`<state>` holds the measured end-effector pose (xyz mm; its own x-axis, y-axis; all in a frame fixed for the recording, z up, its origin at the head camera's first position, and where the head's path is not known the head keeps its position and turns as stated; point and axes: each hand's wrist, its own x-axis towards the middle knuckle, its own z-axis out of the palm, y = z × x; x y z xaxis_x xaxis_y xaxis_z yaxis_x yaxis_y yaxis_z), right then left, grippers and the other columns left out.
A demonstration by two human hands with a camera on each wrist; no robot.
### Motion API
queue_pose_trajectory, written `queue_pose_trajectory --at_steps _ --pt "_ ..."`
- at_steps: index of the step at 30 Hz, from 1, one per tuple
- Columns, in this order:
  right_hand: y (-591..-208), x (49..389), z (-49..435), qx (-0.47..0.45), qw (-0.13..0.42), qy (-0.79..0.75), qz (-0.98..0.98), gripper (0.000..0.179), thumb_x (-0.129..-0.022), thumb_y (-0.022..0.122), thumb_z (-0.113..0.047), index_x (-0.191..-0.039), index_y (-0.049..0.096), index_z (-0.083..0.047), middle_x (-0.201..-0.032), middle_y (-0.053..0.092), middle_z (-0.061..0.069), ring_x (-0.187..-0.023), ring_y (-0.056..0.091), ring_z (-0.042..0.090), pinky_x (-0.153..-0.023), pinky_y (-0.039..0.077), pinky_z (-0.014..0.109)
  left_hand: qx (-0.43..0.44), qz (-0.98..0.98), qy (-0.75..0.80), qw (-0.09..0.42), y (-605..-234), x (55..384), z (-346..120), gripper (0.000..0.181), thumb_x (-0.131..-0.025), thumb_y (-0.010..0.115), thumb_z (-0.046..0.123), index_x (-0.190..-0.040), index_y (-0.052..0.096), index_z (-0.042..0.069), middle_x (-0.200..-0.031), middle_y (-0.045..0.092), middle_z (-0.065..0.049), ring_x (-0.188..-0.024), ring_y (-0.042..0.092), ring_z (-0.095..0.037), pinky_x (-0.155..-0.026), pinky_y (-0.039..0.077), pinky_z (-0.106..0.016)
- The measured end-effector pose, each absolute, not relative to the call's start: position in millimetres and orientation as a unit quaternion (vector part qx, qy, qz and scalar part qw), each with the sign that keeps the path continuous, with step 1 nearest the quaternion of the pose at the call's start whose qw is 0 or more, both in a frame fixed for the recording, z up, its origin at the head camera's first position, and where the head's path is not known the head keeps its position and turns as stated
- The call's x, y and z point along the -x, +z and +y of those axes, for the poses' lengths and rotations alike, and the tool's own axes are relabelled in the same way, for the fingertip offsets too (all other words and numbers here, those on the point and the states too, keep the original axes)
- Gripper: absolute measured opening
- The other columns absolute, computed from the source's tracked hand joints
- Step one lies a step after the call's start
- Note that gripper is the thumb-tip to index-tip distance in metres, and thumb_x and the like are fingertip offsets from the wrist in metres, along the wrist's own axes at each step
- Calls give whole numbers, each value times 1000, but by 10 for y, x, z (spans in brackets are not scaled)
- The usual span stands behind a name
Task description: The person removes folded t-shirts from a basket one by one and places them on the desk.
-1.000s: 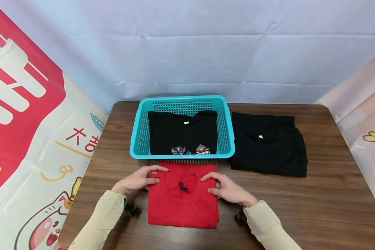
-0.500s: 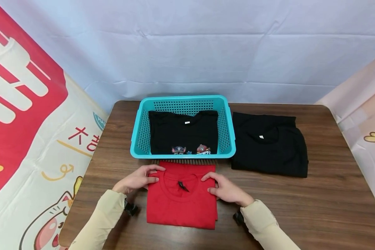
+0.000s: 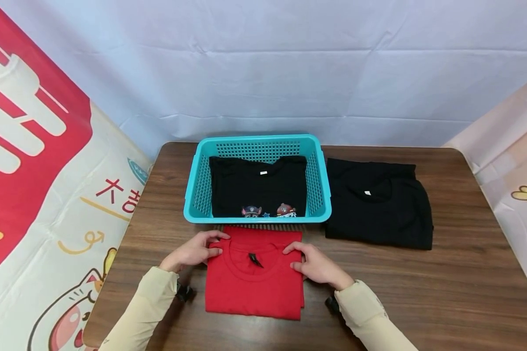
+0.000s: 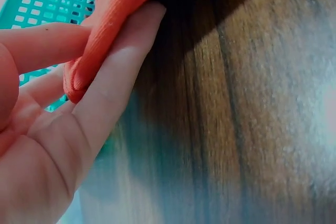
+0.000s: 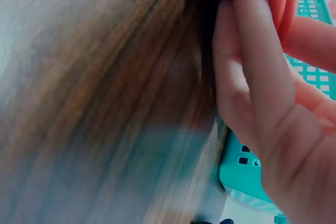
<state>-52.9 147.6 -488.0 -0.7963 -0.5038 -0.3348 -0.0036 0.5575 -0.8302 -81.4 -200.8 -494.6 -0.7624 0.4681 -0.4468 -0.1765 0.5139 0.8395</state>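
Note:
A folded red T-shirt [image 3: 254, 295] with a dark neck label lies in front of the basket, collar side toward it. My left hand [image 3: 194, 251] pinches its left edge near the shoulder; in the left wrist view the thumb is over the red cloth [image 4: 107, 30] and fingers are beneath. On the opposite edge my right hand [image 3: 318, 263] grips the shirt the same way, and the right wrist view shows fingers under the fold [image 5: 286, 3]. Behind it stands a turquoise basket [image 3: 256, 220], holding a folded black T-shirt [image 3: 259, 190] with cartoon dog prints.
Another folded black T-shirt [image 3: 377, 214] lies right of the basket, close against its side. The brown wooden table [image 3: 456, 273] ends at a white cloth backdrop [image 3: 263, 68]. A printed curtain [image 3: 114, 146] hangs at the left.
The red T-shirt has shifted slightly left and toward the basket within the hands. The right hand and forearm have moved a little left. Both hands keep their hold.

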Motion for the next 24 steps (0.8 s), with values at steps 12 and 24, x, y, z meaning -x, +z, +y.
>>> queue_pose_trajectory --at_steps 12,24 --pt "-4850 521 1483 141 296 -453 829 31 -89 64 -5 -120 60 -8 -98 59 10 -49 55 18 -58 52 29 -101 832 456 300 -4944 801 -2018 40 -90 65 8 -128 56 3 -90 63 -10 -68 57 -16 -61 52 -28" --pt "-4786 549 1568 159 323 -482 799 30 -93 61 -9 -122 56 -1 -91 58 12 -60 59 20 -60 58 37 -156 849 419 280 -4863 799 -2079 37 -94 59 11 -130 55 3 -92 63 -8 -74 56 -15 -64 48 -22"
